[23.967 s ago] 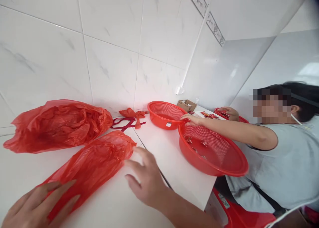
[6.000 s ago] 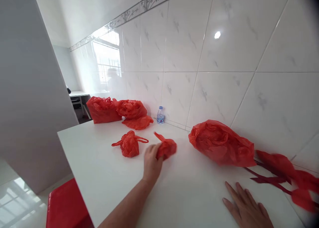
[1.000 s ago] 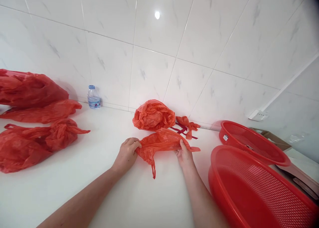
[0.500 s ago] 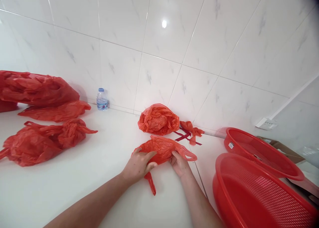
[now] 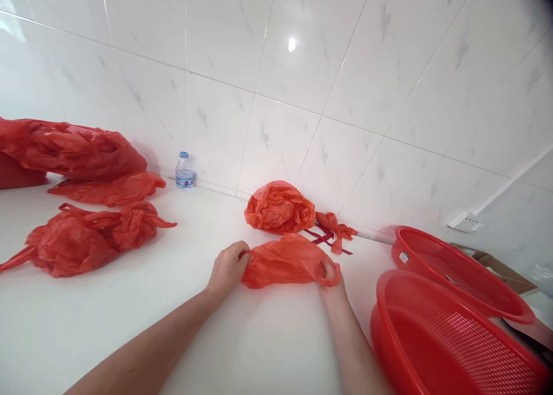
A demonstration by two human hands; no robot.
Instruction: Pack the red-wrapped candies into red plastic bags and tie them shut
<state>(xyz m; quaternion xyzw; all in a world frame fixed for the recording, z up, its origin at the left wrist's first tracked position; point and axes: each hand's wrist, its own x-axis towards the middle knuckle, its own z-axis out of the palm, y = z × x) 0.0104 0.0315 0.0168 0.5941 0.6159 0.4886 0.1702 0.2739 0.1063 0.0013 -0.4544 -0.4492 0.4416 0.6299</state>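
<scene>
A thin red plastic bag (image 5: 280, 262) is stretched sideways between my two hands, just over the white table (image 5: 259, 337). My left hand (image 5: 228, 265) pinches its left end with curled fingers. At the bag's right end, my right hand (image 5: 330, 277) grips near the handle, its fingers partly covered by the plastic. Behind the held bag, a bundled red plastic bag (image 5: 280, 207) rests close to the wall. Beside that bundle lie red plastic scraps (image 5: 339, 231) and dark red strips (image 5: 320, 237).
At the left are a crumpled red bag (image 5: 93, 239), a flat red bag (image 5: 112, 189) and a large stuffed red bag (image 5: 73, 147). A small water bottle (image 5: 184, 170) stands by the tiled wall (image 5: 216, 130). Two red plastic baskets (image 5: 453, 331) occupy the right side.
My hands have moved apart, and the bag between them is now pulled out flatter and wider. My left hand has closed on its left end. The view has shifted slightly.
</scene>
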